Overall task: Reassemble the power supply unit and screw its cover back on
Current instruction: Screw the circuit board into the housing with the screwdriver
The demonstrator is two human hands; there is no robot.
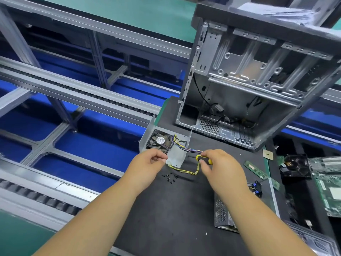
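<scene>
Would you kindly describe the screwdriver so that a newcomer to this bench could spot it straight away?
Start at the big open silver computer case standing on the black mat. In front of it sits the small grey metal housing with a fan. Just right of that, the right hand grips the screwdriver, the only tool with a yellow-and-black handle.
</scene>
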